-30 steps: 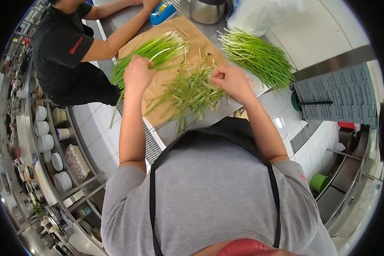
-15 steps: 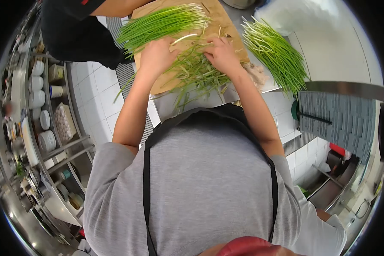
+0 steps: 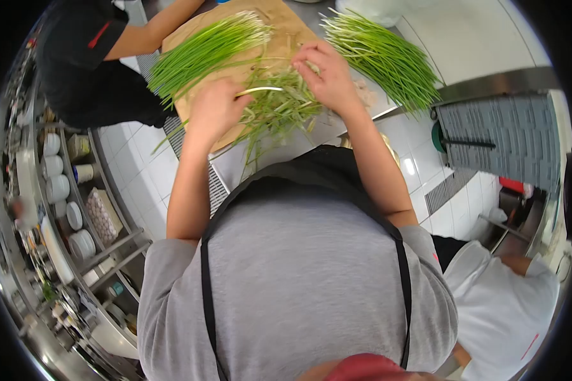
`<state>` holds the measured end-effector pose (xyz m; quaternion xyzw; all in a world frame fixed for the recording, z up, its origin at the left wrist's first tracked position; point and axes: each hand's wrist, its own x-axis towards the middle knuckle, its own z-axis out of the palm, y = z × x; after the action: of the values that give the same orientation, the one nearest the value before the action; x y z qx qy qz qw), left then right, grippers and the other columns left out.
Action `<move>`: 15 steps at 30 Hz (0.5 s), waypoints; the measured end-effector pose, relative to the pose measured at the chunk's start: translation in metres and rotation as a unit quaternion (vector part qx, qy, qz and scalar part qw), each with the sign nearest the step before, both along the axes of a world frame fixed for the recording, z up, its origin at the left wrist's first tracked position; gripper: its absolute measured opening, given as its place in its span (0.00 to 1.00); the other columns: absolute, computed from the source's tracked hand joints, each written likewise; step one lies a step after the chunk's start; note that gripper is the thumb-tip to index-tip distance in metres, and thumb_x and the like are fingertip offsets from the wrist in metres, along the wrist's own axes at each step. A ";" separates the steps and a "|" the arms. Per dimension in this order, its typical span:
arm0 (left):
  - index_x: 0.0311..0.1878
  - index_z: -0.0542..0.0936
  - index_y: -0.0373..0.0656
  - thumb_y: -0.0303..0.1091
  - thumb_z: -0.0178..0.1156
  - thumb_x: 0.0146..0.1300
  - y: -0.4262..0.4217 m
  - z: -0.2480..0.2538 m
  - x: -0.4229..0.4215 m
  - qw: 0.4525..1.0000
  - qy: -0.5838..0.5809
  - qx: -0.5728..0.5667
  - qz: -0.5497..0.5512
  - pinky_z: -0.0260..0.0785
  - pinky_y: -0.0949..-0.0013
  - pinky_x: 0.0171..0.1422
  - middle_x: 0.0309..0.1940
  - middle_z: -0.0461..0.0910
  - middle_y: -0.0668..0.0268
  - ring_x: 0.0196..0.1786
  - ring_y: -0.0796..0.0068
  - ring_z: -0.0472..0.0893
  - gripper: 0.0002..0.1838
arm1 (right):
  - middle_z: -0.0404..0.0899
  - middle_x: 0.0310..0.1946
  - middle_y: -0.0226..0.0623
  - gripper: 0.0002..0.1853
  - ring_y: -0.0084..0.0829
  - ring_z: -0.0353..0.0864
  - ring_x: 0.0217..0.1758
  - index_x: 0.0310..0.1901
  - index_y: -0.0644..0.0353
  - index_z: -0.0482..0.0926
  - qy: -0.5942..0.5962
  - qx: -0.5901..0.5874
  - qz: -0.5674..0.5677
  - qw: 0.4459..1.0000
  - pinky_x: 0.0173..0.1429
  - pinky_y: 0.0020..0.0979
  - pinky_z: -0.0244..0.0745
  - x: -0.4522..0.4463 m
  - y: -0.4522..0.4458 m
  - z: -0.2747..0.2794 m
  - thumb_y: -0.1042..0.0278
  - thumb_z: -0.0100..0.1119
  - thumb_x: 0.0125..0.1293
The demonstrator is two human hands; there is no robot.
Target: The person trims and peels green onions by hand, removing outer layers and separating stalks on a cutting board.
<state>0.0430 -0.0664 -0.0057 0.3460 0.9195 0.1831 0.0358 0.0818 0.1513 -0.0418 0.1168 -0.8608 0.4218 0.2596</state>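
Observation:
My left hand (image 3: 216,111) is closed around a thin scallion (image 3: 264,89), its white end pointing right. My right hand (image 3: 327,75) is raised, thumb and fingers drawn together in a pinch; whatever may be between them is too small to make out. Between and below the hands lies a loose heap of limp, torn scallion leaves (image 3: 276,108), partly on the brown board (image 3: 292,28) and hanging over its near edge. A neat bunch of scallions (image 3: 203,54) rests on the board's left side. Another bunch (image 3: 388,60) lies to the right, beyond my right hand.
A person in black (image 3: 76,57) stands at the left, an arm reaching to the board. Behind me at the right is a person in a white shirt (image 3: 502,311). Shelves with bowls (image 3: 57,187) line the left. A clear plastic bag (image 3: 375,11) sits at the back.
My left hand has moved down, with a scallion pointing out to the right. My right hand has lifted off the heap, fingers pinched. The view has shifted, showing more of both other people.

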 end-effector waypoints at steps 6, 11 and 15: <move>0.31 0.79 0.36 0.39 0.58 0.53 -0.004 0.014 -0.003 0.996 -0.011 0.045 0.077 0.66 0.61 0.36 0.27 0.76 0.51 0.31 0.53 0.76 0.13 | 0.76 0.29 0.37 0.10 0.36 0.74 0.33 0.31 0.59 0.79 -0.024 0.132 0.012 0.991 0.39 0.31 0.69 0.021 0.013 -0.005 0.61 0.58 0.55; 0.32 0.79 0.36 0.38 0.56 0.54 0.006 0.014 0.002 0.996 -0.038 0.047 0.063 0.63 0.64 0.30 0.24 0.75 0.52 0.24 0.57 0.73 0.13 | 0.74 0.21 0.35 0.11 0.36 0.73 0.28 0.26 0.60 0.78 -0.031 0.111 -0.014 0.993 0.34 0.33 0.68 0.038 0.035 0.012 0.60 0.58 0.55; 0.31 0.79 0.36 0.38 0.56 0.53 0.016 0.012 0.006 0.998 -0.047 0.022 0.039 0.59 0.66 0.26 0.21 0.73 0.55 0.19 0.63 0.68 0.12 | 0.73 0.19 0.34 0.10 0.34 0.72 0.26 0.27 0.60 0.78 -0.041 0.083 -0.062 0.994 0.32 0.30 0.68 0.073 0.045 0.004 0.61 0.59 0.55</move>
<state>0.0489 -0.0501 0.0059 0.3015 0.9254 0.2205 0.0641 0.1547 0.1965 -0.0382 0.0673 -0.9085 0.3362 0.2389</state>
